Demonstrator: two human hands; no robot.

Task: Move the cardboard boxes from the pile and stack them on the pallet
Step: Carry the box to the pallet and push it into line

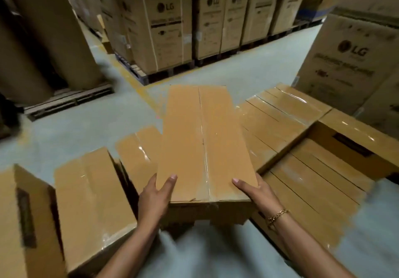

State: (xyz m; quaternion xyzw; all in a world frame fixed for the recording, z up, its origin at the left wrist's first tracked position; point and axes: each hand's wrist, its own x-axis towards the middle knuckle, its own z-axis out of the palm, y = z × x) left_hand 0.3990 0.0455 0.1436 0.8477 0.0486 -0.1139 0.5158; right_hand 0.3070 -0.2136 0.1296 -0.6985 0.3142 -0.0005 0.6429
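Observation:
I hold a long taped cardboard box (pixel 200 139) in front of me, raised above the others. My left hand (pixel 154 200) grips its near left corner, thumb on top. My right hand (pixel 257 191), with a gold bracelet at the wrist, grips the near right corner, thumb on top. Below and around it lie several more plain boxes: a pile at the left (pixel 86 195) and a lower layer of flat taped boxes at the right (pixel 302 182). What the right boxes rest on is hidden.
Tall LG-printed cartons (pixel 164 29) stand on dark pallets across the grey floor (pixel 248 70). Another LG carton (pixel 349 62) rises at the right. Large brown paper rolls (pixel 45 31) stand on a pallet at the left. A yellow floor line (pixel 138 85) runs past.

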